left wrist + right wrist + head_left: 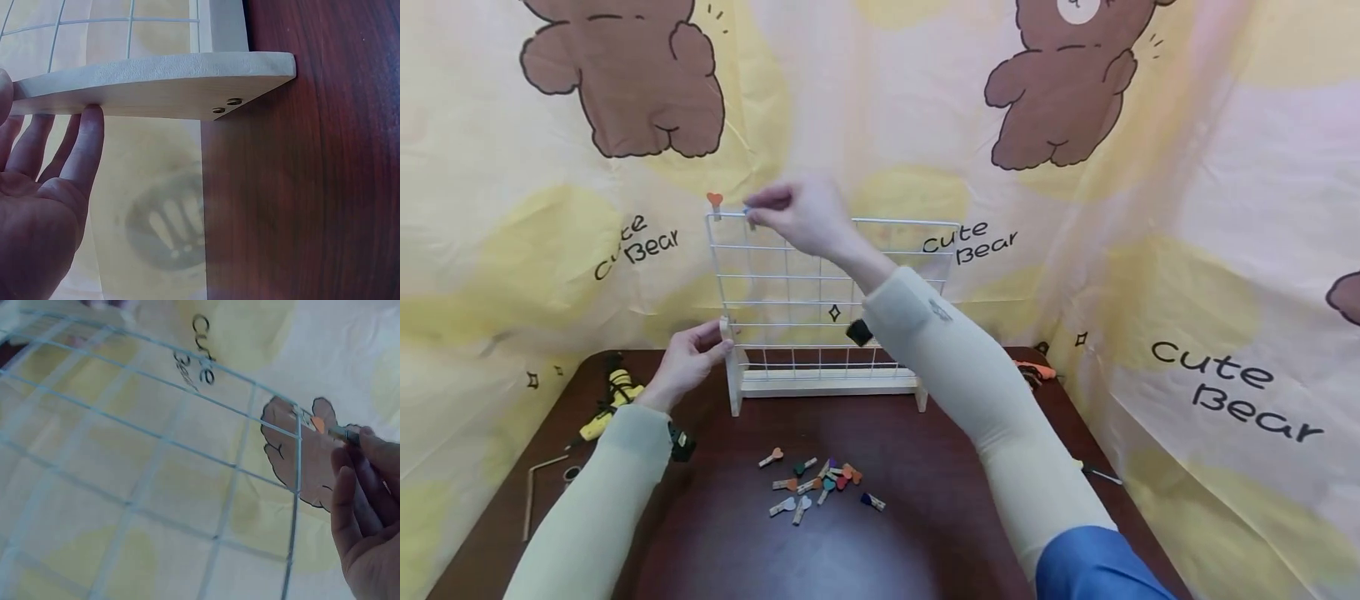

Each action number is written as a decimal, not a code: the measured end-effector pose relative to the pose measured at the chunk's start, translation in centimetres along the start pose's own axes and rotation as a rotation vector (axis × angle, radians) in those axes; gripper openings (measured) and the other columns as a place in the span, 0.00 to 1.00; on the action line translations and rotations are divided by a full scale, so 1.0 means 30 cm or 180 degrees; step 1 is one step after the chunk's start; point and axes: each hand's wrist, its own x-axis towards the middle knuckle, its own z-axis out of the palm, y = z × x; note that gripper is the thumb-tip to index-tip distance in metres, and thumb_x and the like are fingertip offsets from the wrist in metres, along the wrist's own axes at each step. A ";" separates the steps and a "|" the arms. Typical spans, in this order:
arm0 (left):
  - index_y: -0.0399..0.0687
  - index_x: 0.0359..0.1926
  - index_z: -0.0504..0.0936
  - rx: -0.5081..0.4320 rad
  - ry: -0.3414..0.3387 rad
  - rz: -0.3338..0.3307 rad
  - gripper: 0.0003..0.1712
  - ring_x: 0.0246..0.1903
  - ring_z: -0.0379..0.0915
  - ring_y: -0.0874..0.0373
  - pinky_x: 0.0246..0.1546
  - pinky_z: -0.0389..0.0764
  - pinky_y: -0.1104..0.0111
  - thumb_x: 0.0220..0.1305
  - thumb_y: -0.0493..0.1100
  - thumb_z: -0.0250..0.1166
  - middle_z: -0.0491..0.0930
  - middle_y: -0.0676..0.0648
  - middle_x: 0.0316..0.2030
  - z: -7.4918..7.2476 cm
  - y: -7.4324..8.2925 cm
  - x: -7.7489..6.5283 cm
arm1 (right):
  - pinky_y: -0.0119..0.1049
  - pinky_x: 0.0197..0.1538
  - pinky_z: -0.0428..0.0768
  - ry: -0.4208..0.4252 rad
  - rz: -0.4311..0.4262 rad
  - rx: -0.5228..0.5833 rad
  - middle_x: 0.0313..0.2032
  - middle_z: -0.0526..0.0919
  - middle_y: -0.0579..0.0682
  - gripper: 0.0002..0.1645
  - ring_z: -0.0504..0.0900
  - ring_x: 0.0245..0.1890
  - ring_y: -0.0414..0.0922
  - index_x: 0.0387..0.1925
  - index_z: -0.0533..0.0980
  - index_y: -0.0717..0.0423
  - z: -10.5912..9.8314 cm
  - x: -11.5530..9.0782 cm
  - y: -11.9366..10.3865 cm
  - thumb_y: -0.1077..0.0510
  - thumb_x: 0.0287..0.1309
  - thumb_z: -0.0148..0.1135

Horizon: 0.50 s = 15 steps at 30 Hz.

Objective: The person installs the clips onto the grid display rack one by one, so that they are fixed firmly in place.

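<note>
A white wire grid (820,277) stands upright in a pale wooden base (827,385). My left hand (688,358) grips the wooden side piece (156,81), thumb on one side and fingers on the other. Up at the grid's top wire, my right hand (808,218) pinches a small clothespin (344,433) with a bluish end; whether it touches the wire cannot be made out. Left of it, an orange heart clothespin (715,202) is clipped at the top corner. Several small wooden clothespins (827,483) with coloured hearts lie on the table in front.
On the dark brown table (715,550), a yellow and black tool (617,396) and a bent rod (529,492) lie at left. An orange and black object (1036,371) sits at the back right. A bear-printed cloth (865,100) hangs behind the grid.
</note>
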 end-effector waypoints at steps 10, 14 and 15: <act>0.48 0.73 0.78 0.0044 -0.0036 -0.0090 0.28 0.60 0.77 0.55 0.52 0.76 0.80 0.77 0.50 0.66 0.80 0.39 0.67 -0.005 0.001 0.005 | 0.24 0.42 0.81 -0.0019 0.0192 -0.0760 0.35 0.93 0.39 0.04 0.88 0.36 0.31 0.39 0.93 0.48 0.064 0.161 -0.027 0.55 0.62 0.78; 0.48 0.72 0.78 0.0063 -0.0048 -0.0087 0.27 0.62 0.77 0.53 0.53 0.75 0.79 0.78 0.49 0.66 0.80 0.42 0.67 -0.010 -0.004 0.003 | 0.25 0.42 0.80 0.0009 0.0374 -0.0796 0.35 0.93 0.39 0.06 0.87 0.38 0.31 0.40 0.93 0.47 0.075 0.168 -0.010 0.53 0.62 0.78; 0.48 0.72 0.78 0.0074 -0.0046 -0.0085 0.27 0.62 0.77 0.53 0.53 0.75 0.79 0.78 0.49 0.65 0.80 0.42 0.67 -0.010 -0.005 0.003 | 0.25 0.43 0.81 0.0004 0.0421 -0.0773 0.36 0.93 0.39 0.07 0.88 0.38 0.32 0.41 0.93 0.48 0.076 0.167 -0.005 0.53 0.63 0.78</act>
